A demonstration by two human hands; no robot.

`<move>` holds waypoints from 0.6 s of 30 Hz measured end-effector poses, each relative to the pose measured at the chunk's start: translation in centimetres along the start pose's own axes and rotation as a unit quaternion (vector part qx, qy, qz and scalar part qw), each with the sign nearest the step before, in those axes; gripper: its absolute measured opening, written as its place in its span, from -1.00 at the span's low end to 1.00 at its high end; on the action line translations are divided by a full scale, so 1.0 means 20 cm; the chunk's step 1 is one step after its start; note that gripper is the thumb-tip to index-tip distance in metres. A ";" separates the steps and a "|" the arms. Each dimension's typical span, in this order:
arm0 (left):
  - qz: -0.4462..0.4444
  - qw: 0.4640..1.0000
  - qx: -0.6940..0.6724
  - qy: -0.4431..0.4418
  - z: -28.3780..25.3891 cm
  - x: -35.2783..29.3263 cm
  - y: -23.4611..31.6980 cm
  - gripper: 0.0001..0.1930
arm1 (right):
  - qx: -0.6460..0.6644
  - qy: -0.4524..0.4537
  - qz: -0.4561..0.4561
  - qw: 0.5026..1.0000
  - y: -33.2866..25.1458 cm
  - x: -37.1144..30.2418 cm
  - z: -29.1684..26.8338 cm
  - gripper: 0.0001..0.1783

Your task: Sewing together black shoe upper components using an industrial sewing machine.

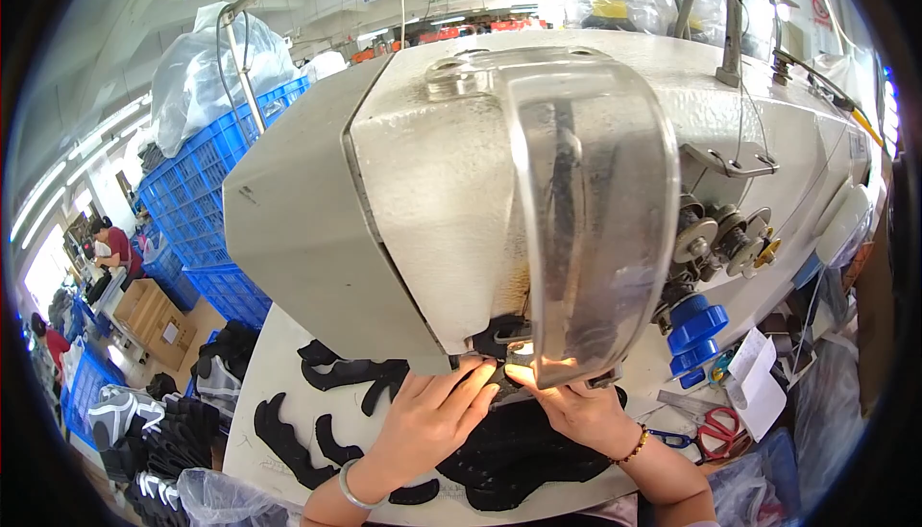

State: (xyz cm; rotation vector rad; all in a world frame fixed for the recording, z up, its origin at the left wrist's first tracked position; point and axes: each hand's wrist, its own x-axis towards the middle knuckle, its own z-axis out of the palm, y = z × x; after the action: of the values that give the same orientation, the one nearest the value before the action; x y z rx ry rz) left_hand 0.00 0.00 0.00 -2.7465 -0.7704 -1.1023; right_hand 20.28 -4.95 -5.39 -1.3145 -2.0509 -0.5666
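Note:
A large white sewing machine with a clear plastic guard fills the middle of the view. Below its head, my left hand, a metal bangle at the wrist, has its fingers pressed together on black fabric by the needle area. My right hand, with a beaded bracelet, pinches the same work from the other side, thumb and index finger close to the left fingertips. A wide black fabric piece spreads beneath both hands on the pale table. The needle and the exact grip points are partly hidden by the machine head and fingers.
Loose black cut pieces lie on the table at left. Red-handled scissors, a ruler and white paper are at right. Blue crates and stacked grey-black shoe uppers stand left. Two people work farther off.

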 end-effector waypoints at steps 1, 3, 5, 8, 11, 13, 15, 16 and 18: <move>0.013 1.000 -0.001 0.012 0.00 0.00 0.01 -0.68 | -0.006 0.001 0.001 1.000 0.00 0.00 -0.02 -0.45; 0.028 0.999 -0.002 0.021 0.00 0.00 0.01 -0.71 | -0.012 0.002 0.005 1.000 -0.01 0.01 -0.02 -0.46; 0.039 0.999 -0.008 0.021 0.00 0.00 -0.02 -0.72 | -0.012 0.016 0.013 1.000 -0.02 0.02 -0.01 -0.48; 0.031 0.999 -0.013 0.014 0.02 0.00 -0.01 -0.71 | -0.021 0.019 0.011 1.000 -0.01 0.02 -0.03 -0.47; 0.054 0.998 -0.001 0.022 0.02 0.01 -0.04 -0.70 | 0.051 0.052 0.015 0.997 -0.01 0.05 0.00 -0.48; 0.072 0.996 0.046 0.010 0.01 -0.02 -0.05 -0.71 | 0.077 0.042 0.039 0.995 -0.02 0.01 0.04 -0.51; 0.102 0.989 0.102 -0.018 -0.01 -0.04 -0.04 -0.70 | 0.100 0.033 0.034 0.994 -0.02 0.06 0.01 -0.61; 0.070 0.997 0.033 0.018 -0.01 -0.02 -0.02 -0.66 | 0.146 0.052 0.042 0.987 -0.05 0.08 -0.02 -0.63; 0.087 0.995 0.003 0.053 0.03 -0.02 -0.02 -0.59 | 0.154 0.093 0.054 0.982 -0.06 0.07 -0.02 -0.65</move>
State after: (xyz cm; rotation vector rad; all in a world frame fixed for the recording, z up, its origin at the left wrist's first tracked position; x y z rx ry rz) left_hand -0.03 0.25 -0.75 -2.6642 -0.5098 -1.1956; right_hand 18.96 -4.79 -4.24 -1.1359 -1.8172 -0.2967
